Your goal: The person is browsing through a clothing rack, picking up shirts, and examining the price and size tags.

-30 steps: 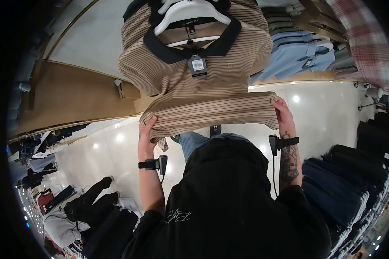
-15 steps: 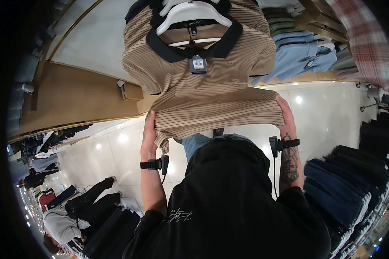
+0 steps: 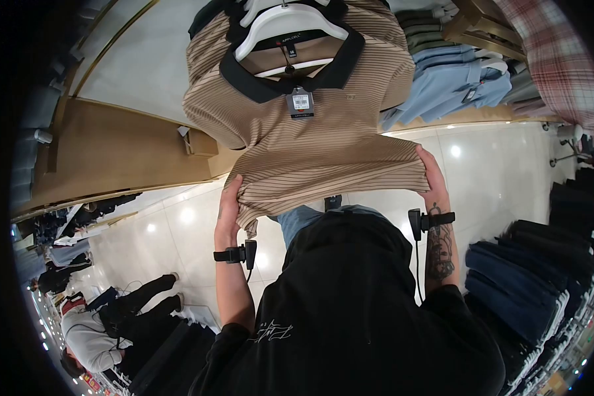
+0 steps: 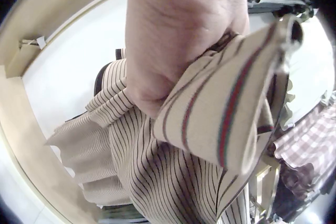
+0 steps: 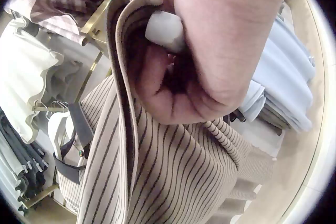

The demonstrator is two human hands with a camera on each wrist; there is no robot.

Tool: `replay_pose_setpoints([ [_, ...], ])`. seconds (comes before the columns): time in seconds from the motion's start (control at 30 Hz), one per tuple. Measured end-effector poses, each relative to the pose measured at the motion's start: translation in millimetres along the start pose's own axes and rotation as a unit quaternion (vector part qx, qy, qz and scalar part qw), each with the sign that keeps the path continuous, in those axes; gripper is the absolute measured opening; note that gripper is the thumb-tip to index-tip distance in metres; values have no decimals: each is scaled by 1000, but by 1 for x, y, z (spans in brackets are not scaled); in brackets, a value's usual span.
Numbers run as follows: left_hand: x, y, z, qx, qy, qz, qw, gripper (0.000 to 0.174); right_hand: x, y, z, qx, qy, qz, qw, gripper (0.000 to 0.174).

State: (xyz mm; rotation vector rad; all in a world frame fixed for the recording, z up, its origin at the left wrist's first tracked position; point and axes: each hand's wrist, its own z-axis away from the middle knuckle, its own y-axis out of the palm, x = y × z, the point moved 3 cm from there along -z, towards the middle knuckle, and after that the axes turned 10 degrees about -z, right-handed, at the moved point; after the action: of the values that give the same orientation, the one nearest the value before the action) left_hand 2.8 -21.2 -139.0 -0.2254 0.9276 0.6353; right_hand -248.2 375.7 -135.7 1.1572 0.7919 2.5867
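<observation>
A tan polo shirt (image 3: pixel 310 138) with thin dark stripes and a dark collar hangs from a white hanger (image 3: pixel 294 26), a price tag (image 3: pixel 301 103) below its neck. My left hand (image 3: pixel 230 201) grips the left end of the hem, which is folded upward. In the left wrist view, a flap of the shirt (image 4: pixel 210 113) with a red and green stripe juts out beside that hand. At the opposite end my right hand (image 3: pixel 432 173) grips the hem, its fingers curled in the right wrist view. Between both hands the hem is stretched sideways.
Light blue shirts (image 3: pixel 435 86) hang right of the polo, with a red plaid garment (image 3: pixel 561 53) beyond them. Dark trousers (image 3: pixel 515 284) hang in a row at the lower right. A person in a grey top (image 3: pixel 89 336) is at the lower left. A wooden ledge (image 3: pixel 125 145) runs along the left.
The hem's folded band has slackened and its lower edge has shifted slightly. Both hands keep their hold, the left moving a little right. The person at the lower left has shifted slightly.
</observation>
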Motion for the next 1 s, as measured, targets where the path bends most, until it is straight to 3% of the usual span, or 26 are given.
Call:
replay_pose_setpoints([
  [0.13,1,-1,1,-6,19,-19,1000,40,4,15,14,0,-54,47,997,36],
  [0.37,6,-1,9,-15,21,-15,1000,32,-15,-22,-22,63,0,10,998,22],
  [0.53,18,-14,-1,20,67,-42,997,36,-14,-11,-21,81,-4,0,997,17],
  [0.6,16,-10,-1,13,94,-32,995,38,-14,-10,-19,44,-3,-3,999,14],
  [0.8,13,-4,6,-82,11,-5,997,36,-20,-22,-30,25,23,26,999,15],
  [1.0,25,-10,-7,-65,22,24,997,31,-24,-10,-32,18,29,31,999,13],
])
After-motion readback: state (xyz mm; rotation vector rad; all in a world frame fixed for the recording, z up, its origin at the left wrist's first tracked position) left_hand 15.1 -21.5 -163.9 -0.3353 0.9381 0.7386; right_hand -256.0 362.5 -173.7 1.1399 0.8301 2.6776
